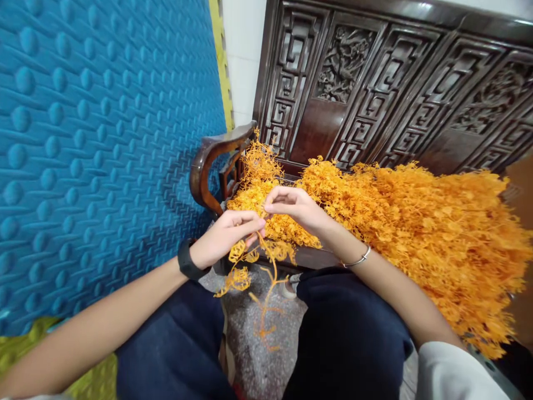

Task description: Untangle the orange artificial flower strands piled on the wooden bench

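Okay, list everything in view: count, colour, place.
Bench: one, dark brown, upper right
Sprig heap: uncountable, orange, on bench
Hanging sprigs: several, orange, centre
Studded mat: one, blue, left
Edging: one, yellow, along mat
Patterned surface: one, yellow-green, lower left
Tiled surface: one, white, top
Floor: one, speckled grey, bottom
Wristband: one, black, left wrist
Bracelet: one, silver, right wrist
Trousers: one pair, dark blue, bottom
Left hand: one, bare, centre
Right hand: one, bare, centre

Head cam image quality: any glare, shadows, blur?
Head view: bright glare atop the carved wood backrest; soft shadow on the blue mat near the armrest; orange foliage pile softens rightward; left hand and right hand fairly sharp.
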Motion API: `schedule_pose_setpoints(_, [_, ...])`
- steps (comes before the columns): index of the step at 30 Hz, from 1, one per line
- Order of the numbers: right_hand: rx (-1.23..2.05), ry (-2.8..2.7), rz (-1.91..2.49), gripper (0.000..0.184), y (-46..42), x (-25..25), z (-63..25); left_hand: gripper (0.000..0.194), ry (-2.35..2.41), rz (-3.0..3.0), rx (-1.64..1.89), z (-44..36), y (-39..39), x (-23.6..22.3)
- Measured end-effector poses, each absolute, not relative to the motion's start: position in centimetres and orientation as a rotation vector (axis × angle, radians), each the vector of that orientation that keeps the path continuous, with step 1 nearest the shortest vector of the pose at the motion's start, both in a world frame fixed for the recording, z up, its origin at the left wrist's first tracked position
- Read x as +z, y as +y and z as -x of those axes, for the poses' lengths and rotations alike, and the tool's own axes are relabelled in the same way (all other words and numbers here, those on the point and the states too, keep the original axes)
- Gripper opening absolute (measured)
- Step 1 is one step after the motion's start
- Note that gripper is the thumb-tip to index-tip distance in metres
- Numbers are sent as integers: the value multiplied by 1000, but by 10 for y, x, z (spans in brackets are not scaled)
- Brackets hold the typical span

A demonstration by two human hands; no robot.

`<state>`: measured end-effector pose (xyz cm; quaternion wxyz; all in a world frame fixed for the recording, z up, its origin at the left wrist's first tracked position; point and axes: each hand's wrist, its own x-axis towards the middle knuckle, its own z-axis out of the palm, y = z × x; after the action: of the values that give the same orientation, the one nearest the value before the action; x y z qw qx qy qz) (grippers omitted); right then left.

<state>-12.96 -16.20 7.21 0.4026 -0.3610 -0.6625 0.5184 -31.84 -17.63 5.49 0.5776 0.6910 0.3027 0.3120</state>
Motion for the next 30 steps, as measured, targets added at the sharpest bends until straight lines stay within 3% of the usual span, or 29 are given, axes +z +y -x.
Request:
schedule_pose_setpoints(12, [1098, -1535, 1208, 15, -125, 43, 149, 24, 972, -1561, 912, 309, -152, 32])
schedule_pose_setpoints(16, [820, -1347, 1353, 14, -97, 51, 126, 28, 978, -1581, 939, 314, -153, 33])
schedule_pose_setpoints(19, [584, -1246, 1326, 13, -76, 47, 90, 28, 976, -1590, 903, 323, -158, 33])
schedule_pose_setpoints(21, [611, -1335, 1308, 10, -69, 33, 74, 26, 953, -1560, 838, 328, -159, 32])
schedule_pose_setpoints(25, [676, -1381, 1456, 21, -60, -5, 74, 24, 865, -1553, 598, 329, -153, 29])
schedule_pose_setpoints(28, [628, -1466, 1585, 16, -56, -22, 77, 22, 865, -1519, 554, 327, -150, 29])
schedule_pose_setpoints(30, [529, -1641, 1597, 26, -56, -26, 75, 20, 874, -1469, 537, 327, -149, 30])
